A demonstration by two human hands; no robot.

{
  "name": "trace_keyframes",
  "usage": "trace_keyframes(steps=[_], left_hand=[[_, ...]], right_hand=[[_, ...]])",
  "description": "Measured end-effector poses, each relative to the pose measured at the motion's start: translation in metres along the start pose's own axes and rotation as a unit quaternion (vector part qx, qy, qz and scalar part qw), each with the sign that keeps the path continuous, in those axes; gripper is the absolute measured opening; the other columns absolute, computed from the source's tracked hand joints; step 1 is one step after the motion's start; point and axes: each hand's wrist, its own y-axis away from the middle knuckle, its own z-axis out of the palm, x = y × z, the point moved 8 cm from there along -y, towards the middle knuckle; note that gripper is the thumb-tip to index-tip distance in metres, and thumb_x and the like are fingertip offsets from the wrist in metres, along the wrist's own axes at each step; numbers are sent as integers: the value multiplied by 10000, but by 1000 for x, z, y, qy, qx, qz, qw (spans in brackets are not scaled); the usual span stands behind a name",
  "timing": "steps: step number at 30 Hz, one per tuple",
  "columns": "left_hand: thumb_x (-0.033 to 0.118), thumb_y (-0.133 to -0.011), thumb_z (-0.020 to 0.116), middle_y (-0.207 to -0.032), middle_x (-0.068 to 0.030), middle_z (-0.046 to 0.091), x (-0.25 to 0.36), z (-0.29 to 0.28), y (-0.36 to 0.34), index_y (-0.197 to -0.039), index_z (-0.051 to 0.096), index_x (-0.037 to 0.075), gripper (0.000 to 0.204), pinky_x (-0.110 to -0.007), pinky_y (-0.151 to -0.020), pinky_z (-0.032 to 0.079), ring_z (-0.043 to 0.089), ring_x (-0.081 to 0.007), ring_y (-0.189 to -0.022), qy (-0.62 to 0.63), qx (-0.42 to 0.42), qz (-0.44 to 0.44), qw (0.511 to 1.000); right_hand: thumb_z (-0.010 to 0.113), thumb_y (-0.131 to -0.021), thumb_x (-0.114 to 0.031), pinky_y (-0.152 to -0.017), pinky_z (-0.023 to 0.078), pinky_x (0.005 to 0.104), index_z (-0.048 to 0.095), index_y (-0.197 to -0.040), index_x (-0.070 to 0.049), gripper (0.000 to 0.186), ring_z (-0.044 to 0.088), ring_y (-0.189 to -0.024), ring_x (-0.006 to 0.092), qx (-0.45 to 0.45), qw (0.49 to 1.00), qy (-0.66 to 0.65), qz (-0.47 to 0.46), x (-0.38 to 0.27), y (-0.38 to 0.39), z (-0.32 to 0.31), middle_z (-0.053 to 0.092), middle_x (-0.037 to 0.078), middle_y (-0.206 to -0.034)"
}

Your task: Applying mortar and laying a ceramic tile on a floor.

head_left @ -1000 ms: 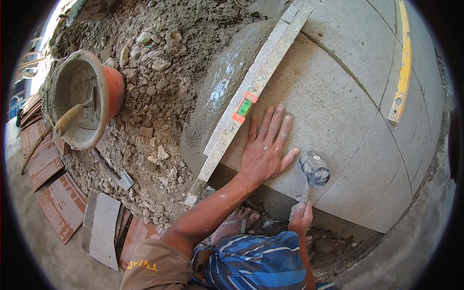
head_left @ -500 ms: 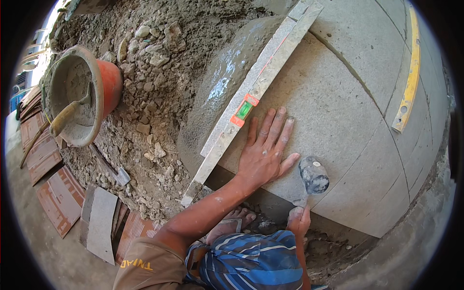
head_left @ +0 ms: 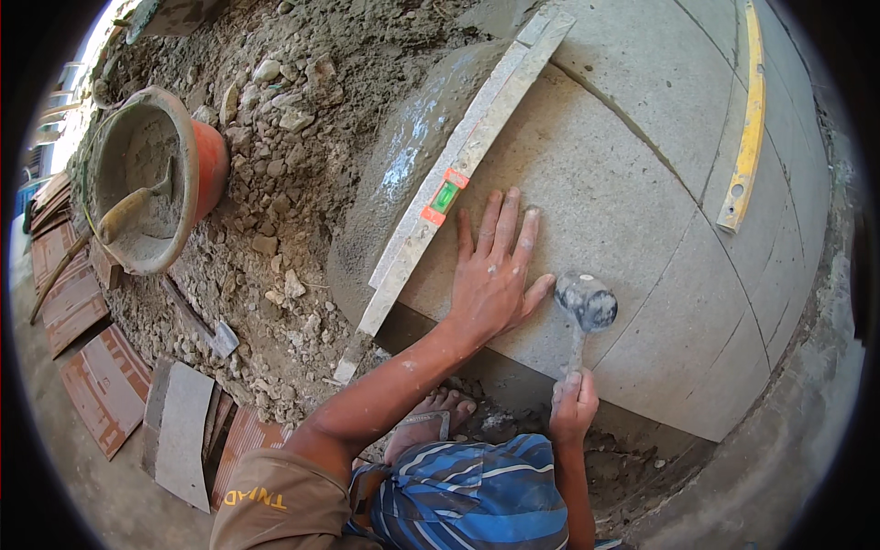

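My left hand point(head_left: 490, 275) lies flat on a large grey floor tile point(head_left: 568, 165), fingers spread. In my right hand point(head_left: 574, 403) is the handle of a rubber mallet point(head_left: 588, 302) with a dusty black-and-white head. The mallet head is over the tile, just right of my left thumb; whether it touches the surface I cannot tell. A long metal spirit level point(head_left: 495, 119), with a green vial in an orange frame, lies along the tile's left edge, beside my left fingertips. Wet mortar point(head_left: 390, 197) spreads left of it.
Rubble point(head_left: 261, 183) covers the ground at left. There stand an orange bucket point(head_left: 209, 165) holding a trowel point(head_left: 128, 213) and, below it, a hammer point(head_left: 220, 337). Loose tiles point(head_left: 105, 385) lie at lower left. A yellow level point(head_left: 750, 119) rests on laid tiles at right.
The mallet head has turned and shifted slightly farther away, with my right hand moving along. My left hand stays flat on the tile. The whole view has shifted a little.
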Motion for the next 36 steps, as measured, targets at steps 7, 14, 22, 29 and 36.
trace_keyframes(steps=[7,14,22,29,36], left_hand=[[583,-954,585,-1670,-202,283,33,21,-87,-1546,447,56,805,-689,-1218,118,207,-393,-1566,-50,60,111,991],[714,-956,444,-1690,-163,267,33,29,-108,-1588,408,108,876,-667,-1235,-15,164,-348,-1586,-108,66,133,983],[704,-973,442,-1700,-164,244,38,31,-107,-1596,394,105,865,-658,-1236,42,161,-356,-1587,-155,48,138,977],[694,-981,449,-1704,-166,233,45,27,-107,-1610,351,82,883,-653,-1237,52,145,-351,-1593,-164,34,135,977],[721,-974,426,-1707,-169,221,44,28,-106,-1615,337,81,910,-653,-1239,36,132,-352,-1595,-170,29,128,977]], right_hand=[[464,-1088,-310,-561,383,266,630,-1084,3,354,454,-618,68,107,989,-92,-50,-40,-61,-37,508,-24,-699],[422,-1086,-439,-714,479,488,626,-1028,22,507,634,-768,382,187,974,101,-81,-68,-127,-47,624,206,-777],[440,-1069,-475,-808,498,546,628,-1044,22,532,646,-914,523,165,981,85,-51,-52,-102,-51,670,317,-925],[438,-1070,-454,-838,499,567,611,-1074,8,493,640,-969,545,198,975,80,-56,-53,-100,-61,674,334,-960],[442,-1071,-456,-788,492,583,587,-970,0,490,645,-901,540,198,975,74,-68,-41,-96,-65,670,320,-894]])
